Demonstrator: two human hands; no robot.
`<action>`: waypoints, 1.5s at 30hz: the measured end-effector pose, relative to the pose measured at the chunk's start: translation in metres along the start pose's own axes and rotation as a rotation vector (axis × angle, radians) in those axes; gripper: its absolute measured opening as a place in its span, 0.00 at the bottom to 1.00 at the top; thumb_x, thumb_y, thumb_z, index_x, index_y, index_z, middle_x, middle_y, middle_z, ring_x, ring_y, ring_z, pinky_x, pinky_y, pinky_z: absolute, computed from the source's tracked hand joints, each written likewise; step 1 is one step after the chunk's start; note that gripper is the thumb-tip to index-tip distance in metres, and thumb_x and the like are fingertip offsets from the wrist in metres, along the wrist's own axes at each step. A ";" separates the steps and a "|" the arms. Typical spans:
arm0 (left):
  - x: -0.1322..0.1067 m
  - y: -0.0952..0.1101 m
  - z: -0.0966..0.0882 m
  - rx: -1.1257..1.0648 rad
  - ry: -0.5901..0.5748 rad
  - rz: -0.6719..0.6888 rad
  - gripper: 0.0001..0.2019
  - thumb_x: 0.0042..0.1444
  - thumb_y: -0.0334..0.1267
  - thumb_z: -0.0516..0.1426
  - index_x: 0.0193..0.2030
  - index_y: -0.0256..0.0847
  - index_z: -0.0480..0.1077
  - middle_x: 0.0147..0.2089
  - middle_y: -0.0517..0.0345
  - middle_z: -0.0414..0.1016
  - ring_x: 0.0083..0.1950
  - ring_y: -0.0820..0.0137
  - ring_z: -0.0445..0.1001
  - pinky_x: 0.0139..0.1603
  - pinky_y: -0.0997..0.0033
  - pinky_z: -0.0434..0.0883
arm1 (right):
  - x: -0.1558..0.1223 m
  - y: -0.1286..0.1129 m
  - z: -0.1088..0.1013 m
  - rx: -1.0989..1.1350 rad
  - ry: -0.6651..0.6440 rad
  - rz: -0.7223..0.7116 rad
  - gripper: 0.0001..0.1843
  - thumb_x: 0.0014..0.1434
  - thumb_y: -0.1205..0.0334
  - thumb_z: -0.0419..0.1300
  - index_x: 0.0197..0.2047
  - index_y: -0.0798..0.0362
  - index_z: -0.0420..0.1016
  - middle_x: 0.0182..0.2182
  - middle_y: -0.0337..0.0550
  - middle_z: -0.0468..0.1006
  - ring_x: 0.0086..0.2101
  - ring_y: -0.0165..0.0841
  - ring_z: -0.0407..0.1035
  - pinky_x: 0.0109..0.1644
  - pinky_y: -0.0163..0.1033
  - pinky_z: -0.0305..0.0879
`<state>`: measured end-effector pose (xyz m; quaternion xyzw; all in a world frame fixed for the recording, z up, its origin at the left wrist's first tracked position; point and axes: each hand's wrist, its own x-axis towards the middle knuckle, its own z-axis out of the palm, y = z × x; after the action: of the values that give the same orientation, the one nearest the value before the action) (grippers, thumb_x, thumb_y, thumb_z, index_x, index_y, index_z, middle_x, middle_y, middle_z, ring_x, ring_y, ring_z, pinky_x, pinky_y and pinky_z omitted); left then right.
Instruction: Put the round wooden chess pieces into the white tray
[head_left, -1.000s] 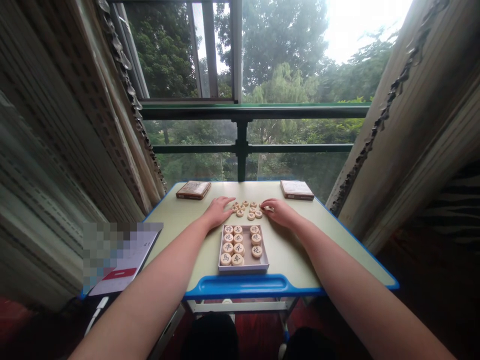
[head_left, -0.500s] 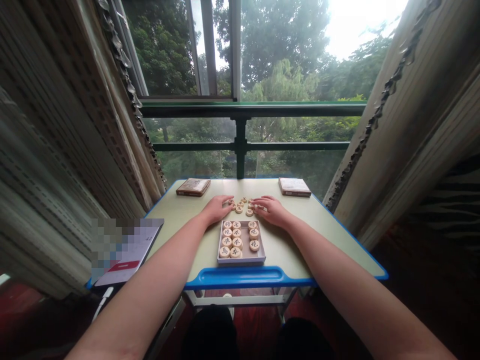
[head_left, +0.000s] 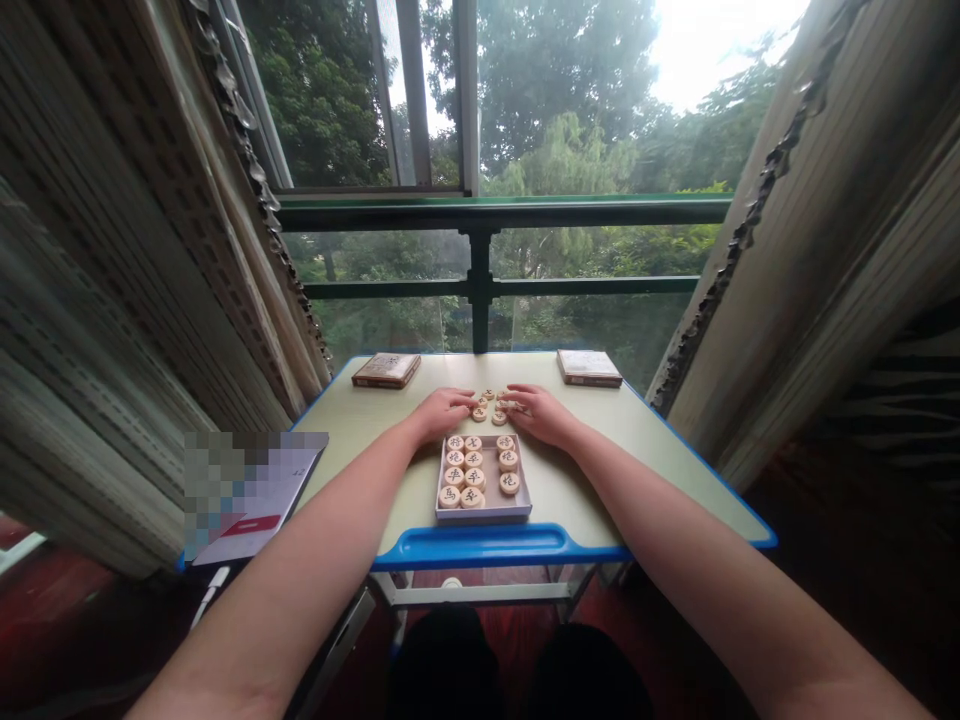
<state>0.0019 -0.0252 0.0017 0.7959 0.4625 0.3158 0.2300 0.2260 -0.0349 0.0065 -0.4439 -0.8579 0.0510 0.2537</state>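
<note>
Round wooden Chinese chess pieces (head_left: 480, 414) lie loose in a small cluster on the table, between my two hands. My left hand (head_left: 441, 414) rests at the cluster's left side, fingers stretched inward against the nearest pieces and partly covering them. From the right, my right hand (head_left: 541, 414) reaches over with fingers spread, its tips at the pieces on that side. Nearer to me stands a shallow open box (head_left: 491, 513) holding more pieces in columns: two filled columns at left, a shorter one at right, and a gap between them.
The pale table (head_left: 592, 480) has a blue edge with a pen groove (head_left: 480, 543) at the front. Two flat brown boxes, one at back left (head_left: 386, 370) and one at back right (head_left: 589, 367), stand on it. A laptop-like slab (head_left: 259, 525) lies at the left edge.
My left hand has slid slightly right, closing in on the loose pieces, which sit closer together now. The right hand has barely moved. The boxed pieces stay as they were.
</note>
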 end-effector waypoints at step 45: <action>0.000 -0.006 -0.001 -0.186 0.041 -0.127 0.21 0.38 0.26 0.54 0.42 0.38 0.74 0.54 0.51 0.69 0.55 0.61 0.66 0.57 0.64 0.61 | 0.001 0.004 -0.010 -0.078 -0.093 0.128 0.21 0.49 0.73 0.53 0.46 0.53 0.75 0.48 0.47 0.72 0.47 0.37 0.66 0.54 0.37 0.59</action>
<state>-0.0023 -0.0221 -0.0013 0.7339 0.4852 0.3581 0.3128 0.2326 -0.0332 0.0141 -0.5046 -0.8399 0.0545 0.1922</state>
